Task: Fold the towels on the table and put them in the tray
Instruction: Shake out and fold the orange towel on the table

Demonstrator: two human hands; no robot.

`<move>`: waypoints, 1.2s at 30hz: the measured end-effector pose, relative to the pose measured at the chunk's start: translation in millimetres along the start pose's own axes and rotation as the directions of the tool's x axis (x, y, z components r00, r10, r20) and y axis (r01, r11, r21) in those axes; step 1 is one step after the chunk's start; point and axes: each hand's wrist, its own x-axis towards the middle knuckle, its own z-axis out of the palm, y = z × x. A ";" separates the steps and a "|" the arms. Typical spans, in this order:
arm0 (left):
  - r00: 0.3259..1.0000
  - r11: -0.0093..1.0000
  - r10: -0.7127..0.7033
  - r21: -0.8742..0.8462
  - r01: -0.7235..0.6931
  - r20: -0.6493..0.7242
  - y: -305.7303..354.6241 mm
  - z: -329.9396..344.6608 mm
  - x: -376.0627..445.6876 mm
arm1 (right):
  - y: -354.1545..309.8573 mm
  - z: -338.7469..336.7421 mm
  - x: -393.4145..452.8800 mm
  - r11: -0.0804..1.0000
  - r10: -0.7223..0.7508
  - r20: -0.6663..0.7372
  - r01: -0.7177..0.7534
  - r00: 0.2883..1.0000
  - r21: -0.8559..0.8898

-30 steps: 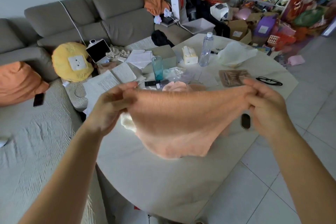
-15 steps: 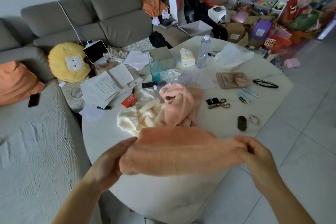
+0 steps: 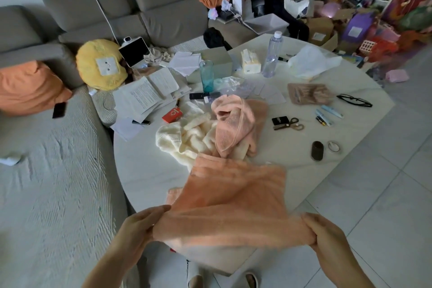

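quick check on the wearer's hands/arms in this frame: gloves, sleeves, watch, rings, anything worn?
Nothing worn that shows. The left hand and right hand are bare, with no gloves, and no rings visible on the fingers in view. Both forearms are bare down to the frame's bottom edge: no sleeves, watch, wristband, cables or markings. Upper arms are out of frame.

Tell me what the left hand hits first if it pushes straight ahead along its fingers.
The left hand points up and right; beyond the orange towel it grips, probably the cream towel, though depth is unclear.
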 end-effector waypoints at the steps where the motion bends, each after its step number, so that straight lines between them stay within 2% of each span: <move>1: 1.000 0.999 0.009 0.040 -0.009 -0.010 -4.4 0.4 -4.9 | 3.1 -1.7 -0.5 1.000 0.003 0.014 -0.003 1.000 0.009; 4: 1.000 0.993 0.007 0.121 -0.004 -0.028 -20.7 -1.9 -15.9 | 15.8 -7.3 -3.2 0.999 0.011 0.047 -0.010 0.999 -0.031; 6: 0.997 0.989 -0.028 0.146 0.038 -0.070 -31.0 -5.2 -19.8 | 26.8 -8.8 -7.2 0.993 0.076 0.065 -0.069 0.995 -0.096; 8: 0.991 0.985 -0.114 0.120 0.123 -0.074 -40.8 -4.6 -19.5 | 37.7 -9.8 -11.3 0.981 0.140 0.057 -0.131 0.989 -0.143; 11: 0.969 0.967 -0.247 0.069 0.246 -0.001 -45.9 -4.8 -22.0 | 48.3 -7.4 -21.1 0.941 0.259 0.032 -0.245 0.965 -0.235; 14: 0.984 0.966 -0.175 0.201 0.162 0.047 -42.2 -12.9 -25.2 | 50.2 -4.7 -37.8 0.905 0.320 0.029 -0.297 0.947 -0.304; 16: 0.989 0.946 -0.071 0.322 0.025 0.133 -32.6 -20.7 -28.0 | 44.5 -3.7 -43.0 0.918 0.238 -0.025 -0.233 0.971 -0.321; 18: 0.988 0.950 0.028 0.305 -0.074 0.155 -12.6 -26.9 -27.4 | 28.3 -2.1 -45.0 0.940 0.096 -0.088 -0.119 0.991 -0.319; 21: 0.980 0.949 0.188 0.247 -0.197 0.063 26.6 -30.9 -20.7 | -17.3 6.3 -50.2 0.957 -0.085 -0.174 0.031 0.981 -0.288; 25: 0.909 0.862 0.417 0.322 -0.392 -0.010 83.0 -29.4 -21.1 | -81.4 26.3 -64.0 0.901 -0.348 -0.197 0.269 0.917 -0.339; 27: 0.873 0.846 0.481 0.307 -0.436 -0.086 111.9 -28.7 -22.6 | -111.9 34.8 -69.4 0.876 -0.427 -0.177 0.356 0.887 -0.326; 29: 0.864 0.856 0.492 0.240 -0.457 -0.109 136.3 -24.5 -27.6 | -139.8 40.9 -77.6 0.887 -0.439 -0.119 0.409 0.891 -0.215; 31: 0.882 0.875 0.470 0.150 -0.460 -0.040 152.6 -20.7 -35.7 | -157.4 44.7 -87.8 0.898 -0.436 -0.039 0.431 0.899 -0.090; 33: 0.866 0.860 0.485 0.116 -0.498 0.125 161.2 -19.8 -48.0 | -162.3 43.8 -95.3 0.872 -0.484 0.061 0.487 0.873 -0.050; 34: 0.837 0.824 0.501 0.174 -0.539 0.219 162.7 -20.4 -53.0 | -161.1 42.7 -97.9 0.844 -0.520 0.099 0.528 0.848 -0.089; 36: 0.789 0.671 0.514 0.416 -0.614 0.336 161.1 -19.2 -57.8 | -155.1 39.6 -98.2 0.741 -0.588 0.145 0.602 0.796 -0.298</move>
